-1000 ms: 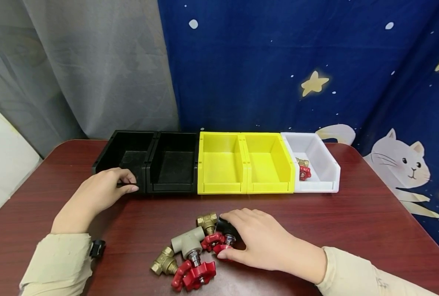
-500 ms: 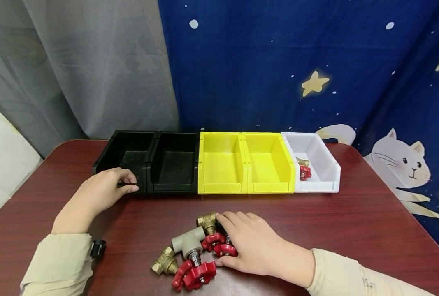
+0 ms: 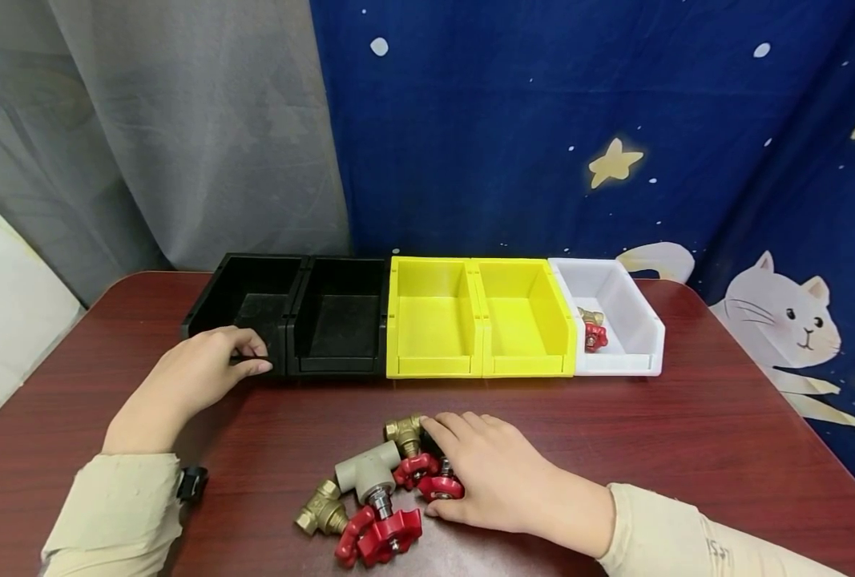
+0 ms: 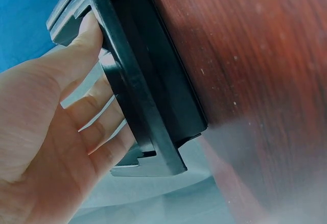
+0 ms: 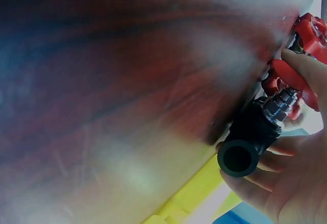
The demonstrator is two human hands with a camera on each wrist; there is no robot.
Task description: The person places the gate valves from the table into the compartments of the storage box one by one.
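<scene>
My left hand [image 3: 196,377] holds the front lip of the leftmost black bin [image 3: 276,353]; in the left wrist view, thumb and fingers lie on either side of its rim [image 4: 127,81]. My right hand [image 3: 495,485] grips a black stop valve [image 5: 250,124] with a red handwheel [image 3: 441,486], its thumb at the wheel and its fingers along the black body. That body is mostly hidden by the hand in the head view. Left of it lie a brass valve [image 3: 401,433], a grey tee-shaped valve [image 3: 369,473] and another brass valve [image 3: 321,510], all with red handwheels.
A second black bin [image 3: 336,365], two yellow bins [image 3: 434,366] [image 3: 528,366] and a white bin [image 3: 615,365] continue the row along the back of the brown table [image 3: 730,449]. One brass valve [image 3: 594,332] with a red wheel lies in the white bin. Curtains [image 3: 470,120] hang behind.
My right hand has shifted slightly left and toward me, covering more of the black valve. The left hand stays at the black bin's lip.
</scene>
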